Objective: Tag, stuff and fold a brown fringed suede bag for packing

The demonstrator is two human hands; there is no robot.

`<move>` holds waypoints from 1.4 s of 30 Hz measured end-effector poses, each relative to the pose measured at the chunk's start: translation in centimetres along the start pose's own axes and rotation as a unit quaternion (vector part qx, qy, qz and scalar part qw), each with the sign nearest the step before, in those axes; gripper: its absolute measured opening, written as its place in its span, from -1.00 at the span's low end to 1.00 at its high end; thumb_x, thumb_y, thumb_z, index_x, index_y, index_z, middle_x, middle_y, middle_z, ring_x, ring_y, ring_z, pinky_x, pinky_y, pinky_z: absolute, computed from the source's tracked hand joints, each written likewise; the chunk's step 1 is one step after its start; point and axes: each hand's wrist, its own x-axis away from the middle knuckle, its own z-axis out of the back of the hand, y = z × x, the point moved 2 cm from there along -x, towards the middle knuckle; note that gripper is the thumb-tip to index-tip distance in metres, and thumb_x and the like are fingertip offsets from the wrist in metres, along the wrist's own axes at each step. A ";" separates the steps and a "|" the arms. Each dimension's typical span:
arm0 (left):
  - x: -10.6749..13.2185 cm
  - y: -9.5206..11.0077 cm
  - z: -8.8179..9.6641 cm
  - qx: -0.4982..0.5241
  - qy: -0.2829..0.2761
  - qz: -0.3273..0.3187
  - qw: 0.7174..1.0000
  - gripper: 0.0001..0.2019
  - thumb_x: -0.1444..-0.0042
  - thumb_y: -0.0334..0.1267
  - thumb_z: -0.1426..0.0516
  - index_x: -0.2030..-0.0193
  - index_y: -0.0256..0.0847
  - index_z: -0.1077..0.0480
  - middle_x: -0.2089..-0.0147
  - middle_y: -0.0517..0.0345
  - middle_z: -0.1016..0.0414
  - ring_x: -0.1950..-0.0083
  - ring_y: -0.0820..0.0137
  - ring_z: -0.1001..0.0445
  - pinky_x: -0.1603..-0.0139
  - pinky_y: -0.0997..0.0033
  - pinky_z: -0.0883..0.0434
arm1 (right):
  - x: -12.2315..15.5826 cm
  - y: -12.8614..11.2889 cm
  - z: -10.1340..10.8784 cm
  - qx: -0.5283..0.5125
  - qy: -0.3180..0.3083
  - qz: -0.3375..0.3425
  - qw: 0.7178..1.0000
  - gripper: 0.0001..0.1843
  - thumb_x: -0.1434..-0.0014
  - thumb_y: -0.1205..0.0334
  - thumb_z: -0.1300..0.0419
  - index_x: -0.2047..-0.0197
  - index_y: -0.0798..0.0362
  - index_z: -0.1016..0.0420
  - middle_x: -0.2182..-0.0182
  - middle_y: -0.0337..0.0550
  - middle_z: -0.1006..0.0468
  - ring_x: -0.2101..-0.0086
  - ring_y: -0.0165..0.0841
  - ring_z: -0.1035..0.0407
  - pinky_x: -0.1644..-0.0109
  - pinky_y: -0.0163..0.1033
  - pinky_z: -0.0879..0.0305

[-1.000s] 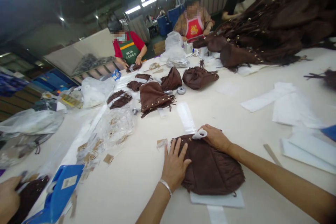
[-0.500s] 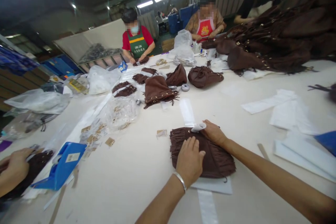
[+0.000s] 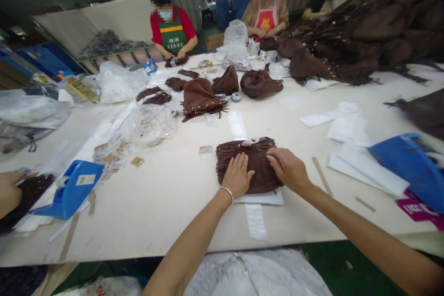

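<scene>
A dark brown fringed bag [image 3: 259, 169] lies folded flat on the table before me. My left hand [image 3: 237, 178] rests on it with fingers stretched out, pressing the left part beside the fringe. At the bag's right edge, my right hand [image 3: 289, 169] has bent fingers closed on the fringe there. A white curled piece [image 3: 250, 141], perhaps rolled paper, sits at the bag's top edge among small metal eyelets. White paper [image 3: 267, 200] shows under the bag. A white strip [image 3: 255, 224] sticks out below, and another white strip [image 3: 237, 125] lies above.
Blue tape dispensers stand left [image 3: 74, 189] and right [image 3: 409, 166]. White sheets [image 3: 364, 171] lie at right. Brown bags [image 3: 199, 97] and a large brown heap [image 3: 347, 46] lie farther back. Tags [image 3: 137, 161] are scattered left. Co-workers sit across; another person's hand [image 3: 9, 194] is at far left.
My right hand has moved from the bag's top edge down to its right edge, off the white curled piece, which now lies flatter. My left hand stays on the bag. The view has shifted.
</scene>
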 end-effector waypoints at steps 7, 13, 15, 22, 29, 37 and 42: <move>0.5 0.3 0.3 -0.015 0.018 -0.029 0.999 -0.42 -0.35 -0.11 0.18 -0.39 -0.45 0.05 -0.47 -0.22 0.11 -0.48 0.13 0.12 -0.43 0.00 0.00 | 6.5 -2.0 -2.1 -0.088 -0.114 0.126 0.982 -0.49 -0.36 0.13 0.00 -0.36 -0.16 -0.16 -0.36 -0.11 -0.11 -0.33 -0.11 0.04 -0.31 0.20 -0.08; 1.8 1.6 1.6 -0.019 0.025 -0.120 0.992 -0.54 -0.36 -0.18 0.11 -0.35 -0.24 -0.09 -0.45 -0.01 -0.04 -0.47 0.27 0.07 -0.43 0.09 -0.03 | 7.6 -0.1 0.0 -0.119 -0.151 0.123 0.974 -0.28 -0.24 -0.05 -0.17 -0.40 -0.12 -0.08 -0.40 -0.04 0.01 -0.34 -0.06 0.07 -0.35 0.19 -0.01; 2.3 1.8 1.9 -0.017 0.021 -0.147 0.989 -0.53 -0.35 -0.14 0.08 -0.35 -0.18 -0.10 -0.44 0.03 -0.08 -0.46 0.28 0.04 -0.42 0.09 -0.05 | 8.6 0.4 0.8 -0.129 -0.156 0.102 0.974 -0.09 -0.15 -0.15 -0.23 -0.43 -0.07 0.04 -0.40 0.03 0.03 -0.34 -0.05 0.06 -0.35 0.17 -0.02; 3.1 3.4 3.0 -0.052 -0.025 -0.223 0.973 -0.21 -0.21 0.23 0.05 -0.42 -0.21 0.08 -0.48 -0.09 0.09 -0.50 0.12 0.23 -0.42 -0.14 0.11 | 10.3 2.1 -0.3 -0.190 -0.083 0.027 0.978 -0.10 -0.16 -0.13 -0.23 -0.42 -0.04 0.07 -0.31 0.09 -0.16 -0.29 -0.12 -0.06 -0.33 0.11 -0.10; 3.1 3.9 2.4 -0.074 -0.051 -0.216 0.972 -0.20 -0.21 0.13 -0.04 -0.44 -0.21 0.16 -0.50 -0.12 0.20 -0.50 0.06 0.26 -0.40 -0.26 0.14 | 10.5 2.5 -0.4 -0.200 -0.066 0.036 0.977 0.00 -0.09 -0.22 -0.26 -0.42 0.03 0.06 -0.28 0.14 -0.20 -0.28 -0.07 -0.07 -0.32 0.13 -0.08; 3.0 3.8 1.9 -0.063 -0.064 -0.212 0.973 -0.32 -0.27 0.01 -0.02 -0.44 -0.12 0.12 -0.49 -0.05 0.16 -0.50 0.13 0.21 -0.41 -0.19 0.08 | 10.3 2.7 -0.8 -0.205 -0.042 0.021 0.978 -0.17 -0.16 -0.17 -0.22 -0.36 0.03 -0.09 -0.21 0.11 -0.31 -0.23 -0.10 -0.15 -0.28 0.11 -0.13; 2.9 3.8 2.3 -0.049 -0.075 -0.206 0.974 -0.30 -0.26 0.05 -0.02 -0.44 -0.10 0.13 -0.50 -0.02 0.16 -0.50 0.15 0.22 -0.42 -0.15 0.07 | 10.0 3.0 -0.6 -0.207 -0.050 0.043 0.976 -0.18 -0.15 -0.17 -0.22 -0.35 0.02 -0.12 -0.21 0.10 -0.32 -0.21 -0.11 -0.18 -0.26 0.08 -0.16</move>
